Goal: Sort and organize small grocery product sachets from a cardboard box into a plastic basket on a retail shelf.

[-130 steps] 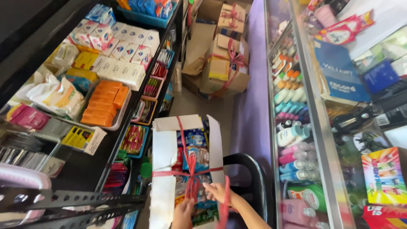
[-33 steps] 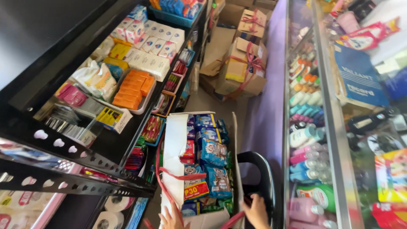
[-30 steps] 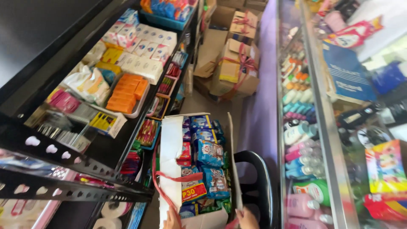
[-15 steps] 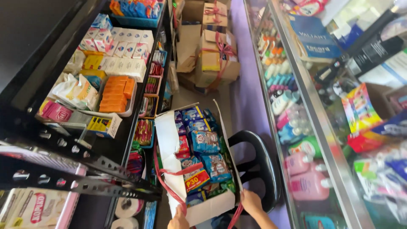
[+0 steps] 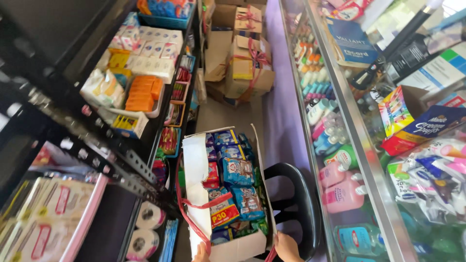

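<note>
Opened now, box [image 5: 221,194] touches both hands' fingers [image 5: 284,241].

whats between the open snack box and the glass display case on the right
A black plastic chair stands between the open cardboard box and the glass display case, in the head view; the right hand grips the box's near corner beside it.

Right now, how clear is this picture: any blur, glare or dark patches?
Head view: the open carton is sharp; the metal rack at left is blurred and dark; the glass counter throws reflections; both hands, left and right, are cut off by the bottom edge.
</note>
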